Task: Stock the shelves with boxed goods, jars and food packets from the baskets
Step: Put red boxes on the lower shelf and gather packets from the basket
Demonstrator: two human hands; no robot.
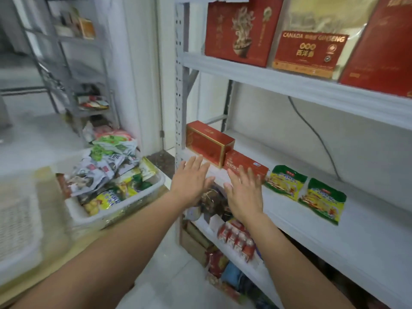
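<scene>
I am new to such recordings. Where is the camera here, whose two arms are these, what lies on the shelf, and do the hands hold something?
There is no machine. A person wears one camera on the head, which looks forward and down, so the arms are their own. The left hand and right hand are open with straight fingers and hold nothing. They reach to the front of the middle shelf. On it lie a tall red box, a flat red box beside it, and two green packets. Whether the fingertips touch the boxes is unclear. To the left, a white basket holds more packets.
</scene>
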